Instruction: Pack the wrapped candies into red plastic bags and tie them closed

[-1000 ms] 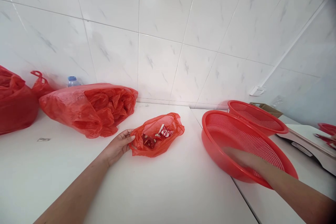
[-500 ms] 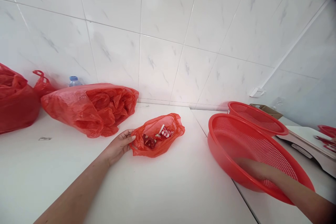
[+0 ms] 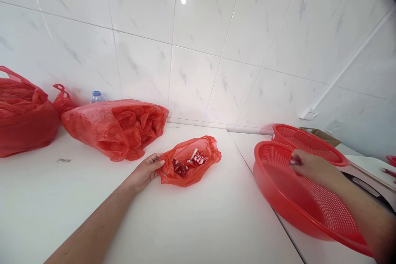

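Observation:
My left hand [image 3: 149, 170] pinches the near left edge of a small red plastic bag [image 3: 173, 180], whose mouth gapes toward me. Inside it lie a dark red wrapped packet [image 3: 180, 168] and a red-and-white wrapped packet [image 3: 199, 157]. Over at the right, my right hand [image 3: 305, 165] is raised above a big red mesh basket [image 3: 284, 187], fingers closed on a small red wrapped packet [image 3: 296, 160]. Motion blurs that packet, and most of it is hidden by the fingers.
A crumpled red plastic bag [image 3: 93, 128] and a fuller red bag [image 3: 24, 132] stand at the left, with a blue-capped bottle [image 3: 97, 97] behind. Past the basket are a second red basket [image 3: 309, 138], a cardboard box [image 3: 321, 136] and a scale-like appliance [image 3: 366, 185].
My right hand has risen out of the large basket and now holds a small red packet. My left hand keeps its hold on the bag. The whole view has shifted slightly.

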The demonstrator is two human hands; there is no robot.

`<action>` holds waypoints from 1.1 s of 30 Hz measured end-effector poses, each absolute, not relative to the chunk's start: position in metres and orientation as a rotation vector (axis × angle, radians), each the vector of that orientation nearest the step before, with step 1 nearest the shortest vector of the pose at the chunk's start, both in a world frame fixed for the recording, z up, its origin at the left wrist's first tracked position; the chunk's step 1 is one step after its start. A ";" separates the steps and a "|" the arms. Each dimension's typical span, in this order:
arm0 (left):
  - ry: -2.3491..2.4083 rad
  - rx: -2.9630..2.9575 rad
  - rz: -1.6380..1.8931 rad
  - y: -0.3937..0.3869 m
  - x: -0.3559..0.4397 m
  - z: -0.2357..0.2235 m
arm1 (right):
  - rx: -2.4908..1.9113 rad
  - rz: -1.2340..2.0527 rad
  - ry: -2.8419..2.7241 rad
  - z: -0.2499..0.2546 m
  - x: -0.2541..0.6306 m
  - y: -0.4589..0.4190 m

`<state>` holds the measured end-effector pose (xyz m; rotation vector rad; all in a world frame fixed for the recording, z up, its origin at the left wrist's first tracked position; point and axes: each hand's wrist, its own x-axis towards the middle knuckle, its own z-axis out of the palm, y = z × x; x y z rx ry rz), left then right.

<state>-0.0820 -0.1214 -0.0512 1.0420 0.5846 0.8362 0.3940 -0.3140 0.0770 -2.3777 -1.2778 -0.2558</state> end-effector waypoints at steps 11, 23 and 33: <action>0.581 1.015 0.852 -0.121 -0.082 -0.054 | -1.860 0.153 -1.649 0.048 0.197 -0.218; 0.591 1.011 0.823 -0.121 -0.083 -0.051 | -1.862 -0.099 -1.418 -0.042 0.205 -0.169; 0.637 1.158 0.830 -0.123 -0.080 -0.048 | -1.926 0.225 -1.313 -0.077 0.229 -0.163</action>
